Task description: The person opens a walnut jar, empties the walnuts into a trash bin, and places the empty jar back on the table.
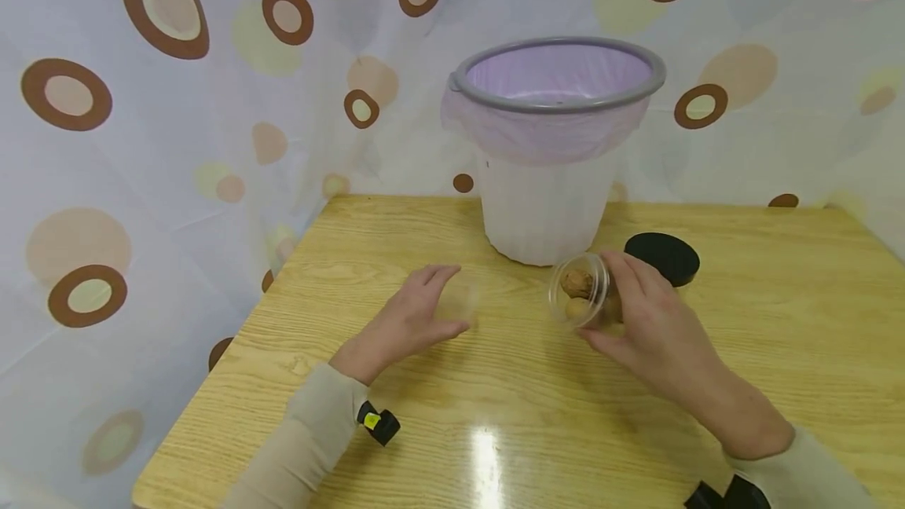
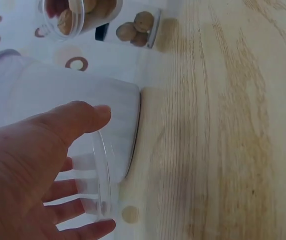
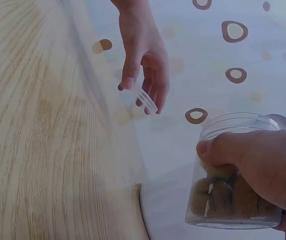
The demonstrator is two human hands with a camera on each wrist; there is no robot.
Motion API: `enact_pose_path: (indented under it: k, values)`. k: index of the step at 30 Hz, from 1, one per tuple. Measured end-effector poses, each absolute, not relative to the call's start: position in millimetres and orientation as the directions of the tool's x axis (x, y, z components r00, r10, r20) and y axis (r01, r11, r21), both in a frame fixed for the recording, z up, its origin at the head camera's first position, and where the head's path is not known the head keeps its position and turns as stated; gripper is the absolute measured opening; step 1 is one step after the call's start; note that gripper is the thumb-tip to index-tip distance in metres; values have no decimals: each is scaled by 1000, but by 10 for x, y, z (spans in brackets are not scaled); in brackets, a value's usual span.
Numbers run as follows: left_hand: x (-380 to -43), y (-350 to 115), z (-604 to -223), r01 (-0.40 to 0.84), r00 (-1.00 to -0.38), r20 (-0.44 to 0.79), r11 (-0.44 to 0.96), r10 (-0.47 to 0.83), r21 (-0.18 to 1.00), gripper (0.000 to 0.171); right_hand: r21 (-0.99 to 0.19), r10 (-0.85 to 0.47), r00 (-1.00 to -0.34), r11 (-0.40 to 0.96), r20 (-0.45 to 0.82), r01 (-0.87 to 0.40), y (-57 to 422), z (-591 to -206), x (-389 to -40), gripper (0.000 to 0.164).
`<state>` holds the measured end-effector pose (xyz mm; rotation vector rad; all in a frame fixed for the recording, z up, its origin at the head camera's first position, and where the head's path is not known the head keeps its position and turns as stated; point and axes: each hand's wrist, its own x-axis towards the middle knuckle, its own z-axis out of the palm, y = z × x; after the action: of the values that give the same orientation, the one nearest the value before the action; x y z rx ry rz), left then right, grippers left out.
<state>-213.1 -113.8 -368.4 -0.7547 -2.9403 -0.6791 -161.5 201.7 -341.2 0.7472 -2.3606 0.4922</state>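
My left hand (image 1: 406,316) pinches a clear, thin plastic lid (image 2: 103,175) by its edge, thumb on one side and fingertips on the other. To the right, my right hand (image 1: 654,328) grips a clear jar (image 3: 235,200), thumb and fingers around its side. The jar's uncovered mouth is tipped toward the left hand in the head view. Several walnuts (image 1: 577,283) lie inside it. Both hands are raised above the table with a gap between them, and the right hand hides part of the jar in the head view.
A white bin (image 1: 544,203) with a pink liner and grey rim stands at the back of the wooden table (image 1: 495,383). Behind the right hand is a second jar with a black lid (image 1: 662,258); walnuts (image 2: 135,30) show in it. A patterned curtain (image 1: 177,179) hangs behind.
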Motion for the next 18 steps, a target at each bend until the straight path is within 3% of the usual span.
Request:
enact_pose_path:
  k: [9, 18]
  values:
    - [-2202, -1270, -3779, 407, -901, 14, 834, 433, 373, 79, -193, -369, -692, 784, 620, -590, 2068, -3404, -1636, 97]
    - [-2292, -1368, -3860, 435, -889, -42, 869, 456, 234, 77, -221, -350, -722, 793, 596, -567, 2098, -3365, -1674, 100]
